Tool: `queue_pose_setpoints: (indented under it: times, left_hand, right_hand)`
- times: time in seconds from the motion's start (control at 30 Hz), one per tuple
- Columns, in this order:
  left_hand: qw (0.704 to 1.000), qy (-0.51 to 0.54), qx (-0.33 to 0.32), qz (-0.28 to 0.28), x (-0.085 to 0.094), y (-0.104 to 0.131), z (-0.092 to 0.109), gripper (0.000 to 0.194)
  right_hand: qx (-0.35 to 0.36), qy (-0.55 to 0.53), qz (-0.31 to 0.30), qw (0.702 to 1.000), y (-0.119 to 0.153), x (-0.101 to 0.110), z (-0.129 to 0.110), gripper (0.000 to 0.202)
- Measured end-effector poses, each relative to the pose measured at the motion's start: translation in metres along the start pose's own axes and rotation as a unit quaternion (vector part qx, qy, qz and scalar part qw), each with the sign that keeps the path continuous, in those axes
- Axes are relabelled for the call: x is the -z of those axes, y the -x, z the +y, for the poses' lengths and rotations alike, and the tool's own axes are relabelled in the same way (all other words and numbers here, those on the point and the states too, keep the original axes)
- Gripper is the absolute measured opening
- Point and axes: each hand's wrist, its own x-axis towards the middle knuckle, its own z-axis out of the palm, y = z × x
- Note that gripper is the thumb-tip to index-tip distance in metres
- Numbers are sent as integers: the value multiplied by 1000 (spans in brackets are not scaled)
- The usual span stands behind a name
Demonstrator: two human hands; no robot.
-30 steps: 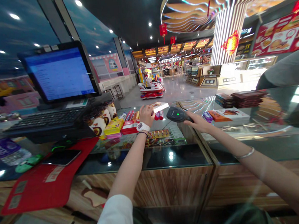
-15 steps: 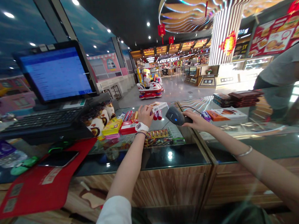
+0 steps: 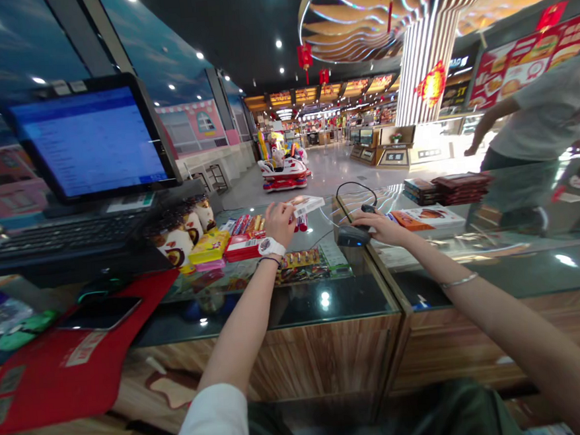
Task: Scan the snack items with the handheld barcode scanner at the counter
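My left hand (image 3: 280, 222), with a white watch at the wrist, is closed on a small white box (image 3: 309, 205) tilted above the glass counter. My right hand (image 3: 385, 228) has its fingers round the handle of a black barcode scanner (image 3: 353, 236). The scanner is low over the glass beside the seam between two counters, its head toward the left and a small blue light showing. Its cable loops up behind my fingers. Left of my left hand lie red packets (image 3: 245, 246) and a yellow box (image 3: 209, 245).
At the left stand a monitor (image 3: 91, 142), a keyboard (image 3: 67, 233) and several patterned cups (image 3: 177, 242). A phone (image 3: 101, 313) lies on a red mat (image 3: 78, 385). To the right are an orange-and-white box (image 3: 429, 218) and stacked packs (image 3: 461, 187). A person (image 3: 541, 114) stands beyond the counter.
My right hand has lowered the scanner toward the glass and turned its head down. My left hand still holds the white box in nearly the same spot. The person beyond has moved further into view.
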Motion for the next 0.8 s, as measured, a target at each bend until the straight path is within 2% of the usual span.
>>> queue_pose_setpoints:
  times: [0.27,0.53,0.67,0.73,0.8]
  left_hand:
    - [1000,5,-11,2,-2,1,5,15]
    - [999,6,-33,-3,-2,1,9,15]
    - [999,2,-45,5,-2,0,11,17]
    - [998,-1,-62,9,-1,0,12,19]
    - [996,-7,-83,12,1,1,15,20]
  right_hand:
    - [1,-53,5,999,3,-8,20,55]
    - [-34,-63,22,997,1,-10,20,62]
    - [-63,3,109,992,-13,1,-6,67]
    - [-46,68,144,986,-25,5,-32,64]
    - [-27,124,154,980,-38,5,-62,58]
